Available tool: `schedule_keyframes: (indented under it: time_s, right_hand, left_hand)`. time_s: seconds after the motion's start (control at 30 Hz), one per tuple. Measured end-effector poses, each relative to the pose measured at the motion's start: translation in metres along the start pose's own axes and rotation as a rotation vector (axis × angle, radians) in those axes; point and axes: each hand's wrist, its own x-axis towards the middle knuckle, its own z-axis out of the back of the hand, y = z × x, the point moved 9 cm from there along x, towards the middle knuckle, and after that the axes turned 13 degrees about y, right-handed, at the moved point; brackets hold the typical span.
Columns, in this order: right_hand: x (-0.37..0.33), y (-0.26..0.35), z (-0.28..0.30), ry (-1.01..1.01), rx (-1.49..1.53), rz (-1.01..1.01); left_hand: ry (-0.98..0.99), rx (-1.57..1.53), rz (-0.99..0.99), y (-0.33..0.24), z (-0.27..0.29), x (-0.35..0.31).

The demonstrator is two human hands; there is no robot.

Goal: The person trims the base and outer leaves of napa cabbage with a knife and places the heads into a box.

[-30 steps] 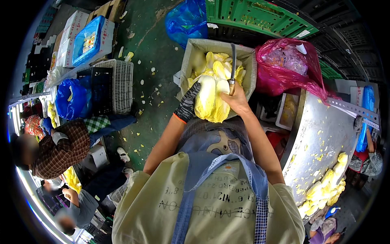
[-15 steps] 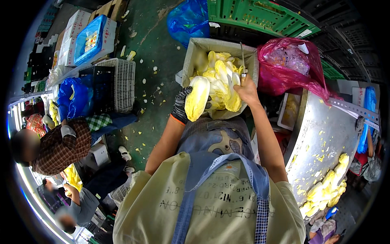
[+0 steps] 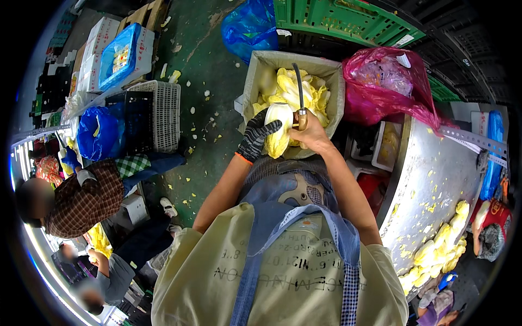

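Observation:
My left hand (image 3: 254, 136), in a dark striped glove with an orange cuff, grips a small yellow-white napa cabbage (image 3: 279, 120) from its left side. The cabbage is upright in the picture, its pale end away from me. In my bare right hand (image 3: 314, 135) is a knife (image 3: 299, 92), held by its wooden handle close beside the cabbage, its narrow blade pointing away and curving left at the tip. Whether my right fingers touch the cabbage, I cannot tell. Below both hands stands a lined bin (image 3: 338, 89) holding loose yellow cabbage leaves (image 3: 312, 87).
A pink plastic bag (image 3: 370, 103) sits right of the bin, a blue bag (image 3: 250, 27) beyond it. Trimmed cabbages (image 3: 440, 247) lie on a metal table (image 3: 421, 190) at right. Green crates (image 3: 348, 22) line the back. Co-workers are at left (image 3: 87, 190) and lower right.
The cabbage has moved slightly right and its pale end now faces away more squarely. My right hand has come left toward it, and the knife blade has turned so its curved side shows.

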Motion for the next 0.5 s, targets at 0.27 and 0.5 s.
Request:
schedule_keyframes:
  time_s: [0.27,0.5]
  right_hand:
    - [-0.008,0.009,0.006,-0.053,-0.120,-0.098]
    - [-0.008,-0.018,0.035,-0.128,0.041,-0.085]
  left_hand:
    - [0.002,0.056,0.090,0.007,0.000,-0.003]
    - [0.023,-0.692,0.129,0.027,0.001,-0.019]
